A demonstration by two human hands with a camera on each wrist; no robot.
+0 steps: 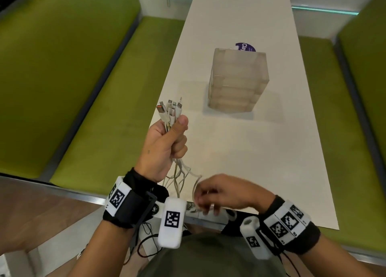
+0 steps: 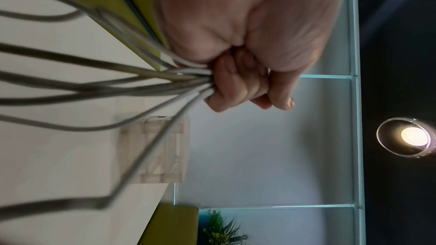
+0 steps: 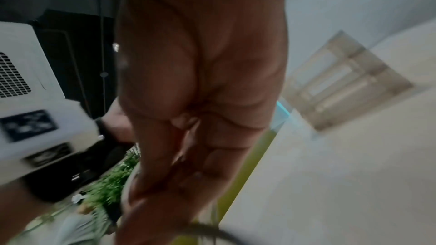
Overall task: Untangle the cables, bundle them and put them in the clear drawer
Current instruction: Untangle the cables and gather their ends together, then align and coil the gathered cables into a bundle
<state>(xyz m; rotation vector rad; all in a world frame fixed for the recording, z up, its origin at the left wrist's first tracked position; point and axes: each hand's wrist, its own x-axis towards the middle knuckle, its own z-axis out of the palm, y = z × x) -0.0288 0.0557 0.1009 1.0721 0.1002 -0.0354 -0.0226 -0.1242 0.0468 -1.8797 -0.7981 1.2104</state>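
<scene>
My left hand (image 1: 167, 139) is raised over the table's left edge and grips a bunch of white cables (image 1: 170, 109); their plug ends stick up above the fist. In the left wrist view the cables (image 2: 132, 81) fan out from the curled fingers (image 2: 226, 88). The loose ends hang down below the fist (image 1: 179, 178). My right hand (image 1: 211, 195), blurred, is low near the table's near edge, its fingers curled on a hanging cable strand (image 1: 196, 184). The clear drawer unit (image 1: 238, 82) stands mid-table with its drawers closed, well beyond both hands.
The white table (image 1: 261, 161) runs away from me between green benches (image 1: 83, 88) on both sides. A purple round label (image 1: 245, 47) lies behind the drawer unit. A white wall with a lit strip closes the far end.
</scene>
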